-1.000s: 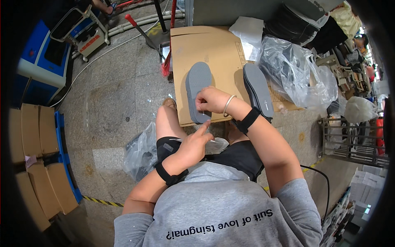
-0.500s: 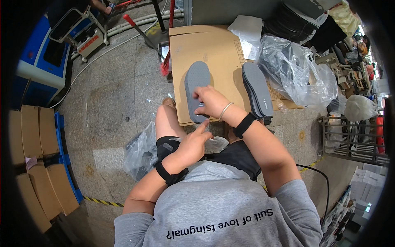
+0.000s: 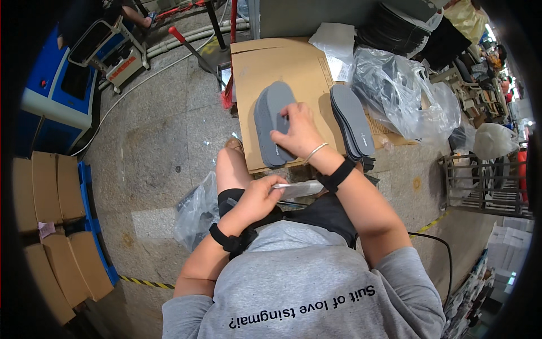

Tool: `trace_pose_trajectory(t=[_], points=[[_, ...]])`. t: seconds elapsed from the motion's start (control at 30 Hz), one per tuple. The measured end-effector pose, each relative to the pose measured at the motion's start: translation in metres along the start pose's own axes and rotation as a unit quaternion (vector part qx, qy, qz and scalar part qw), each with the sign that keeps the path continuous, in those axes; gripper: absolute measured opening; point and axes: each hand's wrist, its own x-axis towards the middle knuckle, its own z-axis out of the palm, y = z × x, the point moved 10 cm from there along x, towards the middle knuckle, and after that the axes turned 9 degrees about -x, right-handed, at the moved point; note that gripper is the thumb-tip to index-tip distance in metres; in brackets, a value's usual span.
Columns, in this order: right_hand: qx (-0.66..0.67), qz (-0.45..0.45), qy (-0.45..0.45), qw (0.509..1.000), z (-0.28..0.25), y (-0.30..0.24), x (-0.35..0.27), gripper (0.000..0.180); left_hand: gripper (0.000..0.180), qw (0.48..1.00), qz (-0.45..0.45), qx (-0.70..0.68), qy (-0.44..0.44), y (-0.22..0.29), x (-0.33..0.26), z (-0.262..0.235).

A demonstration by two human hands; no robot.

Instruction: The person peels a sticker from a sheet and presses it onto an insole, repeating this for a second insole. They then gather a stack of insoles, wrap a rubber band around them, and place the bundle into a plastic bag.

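Note:
Over the cardboard sheet [image 3: 309, 65], my right hand [image 3: 301, 131] is closed on the right edge of a grey insole [image 3: 279, 97], thumb toward its heel end. That insole is shifted to the right over another grey insole [image 3: 262, 129], which lies on the cardboard. Nearer my body, above my lap, my left hand [image 3: 259, 199] pinches the edge of a small clear plastic bag [image 3: 304, 188]. To the right of my right hand lies a stack of grey insoles [image 3: 351, 116], slightly fanned, with dark ones low at its near end.
Crumpled clear plastic bags [image 3: 389, 93] and a white sheet of paper [image 3: 339, 65] lie beyond the insole stack. Another clear bag [image 3: 195, 217] hangs beside my left leg. Cardboard boxes [image 3: 48, 186] stand at far left, a metal rack [image 3: 480, 186] at right. A red-handled tool [image 3: 189, 44] leans left of the cardboard.
My right hand has closed on the top insole and shifted it rightward off the one beneath. My left hand, earlier with fingers extended, has drawn back and now pinches the small clear bag.

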Motion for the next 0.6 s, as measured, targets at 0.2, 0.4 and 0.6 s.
trace_pose_trajectory(t=[0.2, 0.4, 0.6], points=[[-0.152, -0.019, 0.041, 0.987, -0.038, 0.033, -0.015, 0.036, 0.017, 0.937, -0.087, -0.338, -0.01, -0.044, 0.006, -0.003], [0.12, -0.154, -0.068, 0.978, -0.009, -0.017, -0.073, 0.017, 0.023, 0.908, -0.103, -0.406, 0.018, -0.043, 0.007, -0.003], [0.041, -0.133, 0.016, 0.99, -0.006, -0.023, -0.09, 0.016, 0.025, 0.885, -0.125, -0.447, 0.034, -0.052, 0.007, -0.002]])
